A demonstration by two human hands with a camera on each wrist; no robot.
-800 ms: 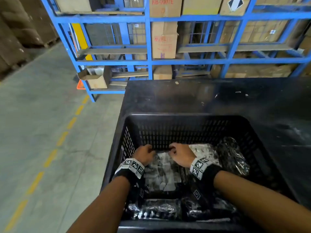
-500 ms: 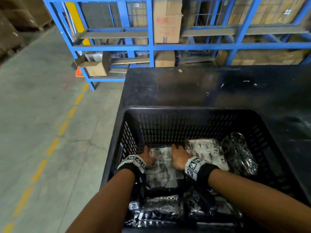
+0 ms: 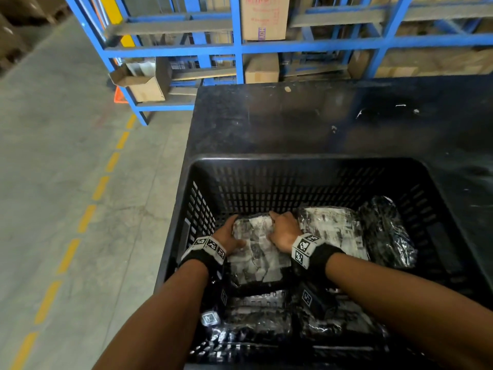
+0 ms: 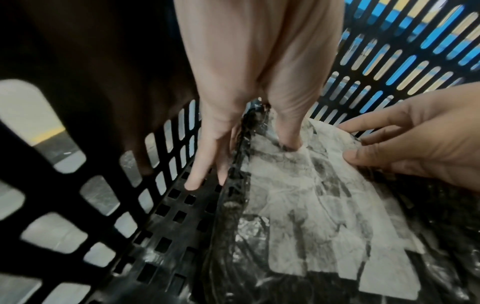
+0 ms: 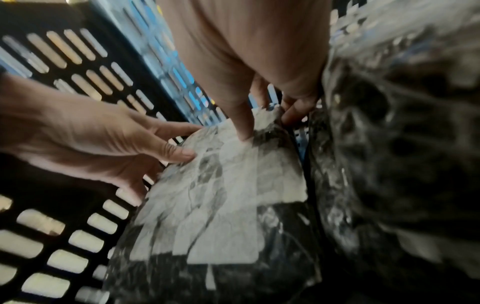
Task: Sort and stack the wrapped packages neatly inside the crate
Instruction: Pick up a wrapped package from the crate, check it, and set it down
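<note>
Black slatted crate (image 3: 306,182) on a dark table (image 3: 293,121): left hand (image 3: 228,235) and right hand (image 3: 284,229) grip opposite edges of a plastic-wrapped package (image 3: 257,252) by the far-left wall; its paper label is illegible.

Black bench (image 3: 306,124) with white specks. Behind it, blue steel racking (image 3: 237,46) holding cardboard boxes (image 3: 264,17). Grey concrete floor (image 3: 53,156) bears a dashed yellow line (image 3: 100,186).

Both hands — left hand (image 3: 228,236), right hand (image 3: 284,231) — now farther along the package (image 3: 257,252).
</note>
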